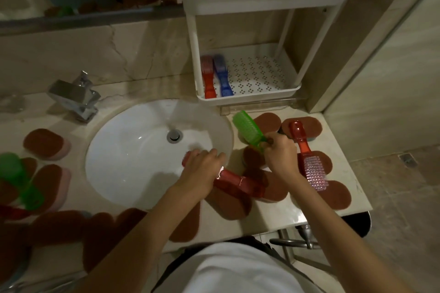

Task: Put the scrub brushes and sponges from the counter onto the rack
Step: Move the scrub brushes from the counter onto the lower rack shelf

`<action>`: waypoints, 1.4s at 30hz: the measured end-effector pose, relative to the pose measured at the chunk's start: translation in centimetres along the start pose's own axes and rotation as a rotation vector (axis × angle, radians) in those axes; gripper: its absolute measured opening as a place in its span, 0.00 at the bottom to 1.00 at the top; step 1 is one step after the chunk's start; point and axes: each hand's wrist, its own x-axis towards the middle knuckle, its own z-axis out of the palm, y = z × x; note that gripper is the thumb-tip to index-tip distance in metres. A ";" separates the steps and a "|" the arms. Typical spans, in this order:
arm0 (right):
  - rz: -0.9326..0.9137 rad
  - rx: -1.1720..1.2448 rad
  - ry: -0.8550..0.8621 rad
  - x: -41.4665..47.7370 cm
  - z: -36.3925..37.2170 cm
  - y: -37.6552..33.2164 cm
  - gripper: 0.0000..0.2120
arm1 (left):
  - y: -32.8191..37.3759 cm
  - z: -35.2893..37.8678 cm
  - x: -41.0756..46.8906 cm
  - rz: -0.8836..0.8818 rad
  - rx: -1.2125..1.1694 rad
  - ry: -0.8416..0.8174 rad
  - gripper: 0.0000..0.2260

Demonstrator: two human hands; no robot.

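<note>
left hand: our left hand (202, 166) is curled down over the held red brush (240, 183), fingers wrapped round it at the right rim of the sink (133, 173).
held red brush: one end pokes out past our knuckles over the basin; the other end lies across brown sponges on the counter (285, 209).
right hand: our right hand (281, 153) grips the handle of the green brush (247, 129), fingers closed tight round it.
green brush: its head points away from us towards the rack, over the sponges just right of the sink; we cannot tell whether it touches them.
loose red brush: the loose red brush (307, 157) lies just right of our right hand, bristles up, handle pointing away, resting on sponges.
right sponges: the right sponges (267, 122) are brown ovals that overlap across the counter beside the sink.
rack: the white rack (250, 100) stands at the back of the counter; at the left of its lower tray the rack red brush (209, 78) and the blue brush (222, 78) lie side by side, handles towards us.
left side: we see the left sponges (44, 143) and a blurred second green brush (17, 178) on the counter left of the sink.
tap: the chrome tap (76, 97) stands behind the sink, to its left.
</note>
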 end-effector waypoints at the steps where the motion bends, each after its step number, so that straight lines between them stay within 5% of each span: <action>1: 0.013 0.013 0.007 0.6 -0.6 -0.1 0.12 | 0.0 -0.8 0.8 0.024 0.001 0.026 0.19; 5: 0.041 0.096 0.004 3.6 -2.6 -0.3 0.12 | -0.5 -3.3 5.1 0.187 0.018 0.289 0.16; 11: 0.086 0.104 0.015 8.9 -4.6 -0.5 0.14 | -0.2 -6.3 13.0 0.289 0.114 0.441 0.13; 23: 0.096 0.079 -0.094 21.8 -2.6 -0.2 0.11 | -2.8 -5.7 25.5 0.203 0.048 0.009 0.24; 30: 0.062 0.011 -0.243 25.7 -0.8 -0.7 0.14 | -4.3 -3.8 28.8 0.141 -0.032 0.002 0.24; 34: 0.033 -0.051 -0.275 26.6 -0.2 -0.8 0.13 | -5.1 -3.8 29.7 0.224 0.004 0.133 0.19; 42: 0.065 -0.003 -0.258 27.4 0.0 -2.0 0.13 | -4.6 -1.4 28.4 -0.090 -0.249 0.375 0.19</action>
